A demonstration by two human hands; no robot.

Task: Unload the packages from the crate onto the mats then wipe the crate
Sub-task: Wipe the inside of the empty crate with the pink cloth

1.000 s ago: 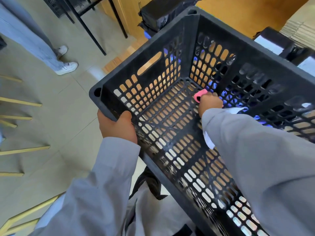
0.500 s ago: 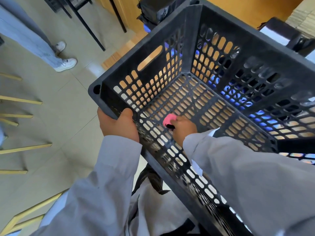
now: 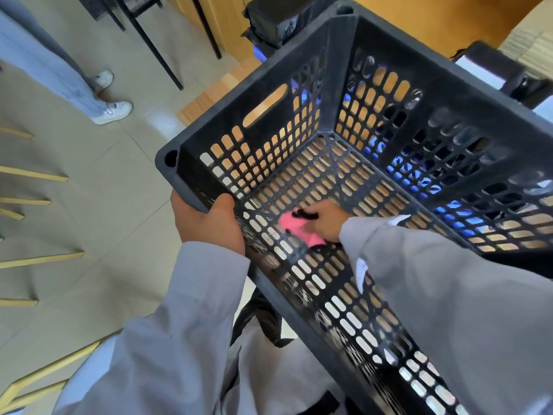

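Note:
A black perforated plastic crate (image 3: 251, 94) is tilted toward me, with nothing in it but my hand and a cloth. My left hand (image 3: 206, 223) grips its near left corner rim. My right hand (image 3: 324, 220) reaches inside and presses a pink cloth (image 3: 294, 226) against the crate's floor close to the near wall. Black packages (image 3: 269, 16) lie beyond the crate on a blue mat (image 3: 258, 53), partly visible through the holes.
Another person's legs and white shoes (image 3: 113, 110) stand at the upper left on the tiled floor. Black table legs (image 3: 155, 46) rise behind them. Thin wooden slats (image 3: 33, 175) line the left edge. A wooden platform (image 3: 206, 100) lies under the crate.
My right hand has dragged the pink cloth from the far corner of the crate floor toward the near left wall. My left hand kept its grip on the rim.

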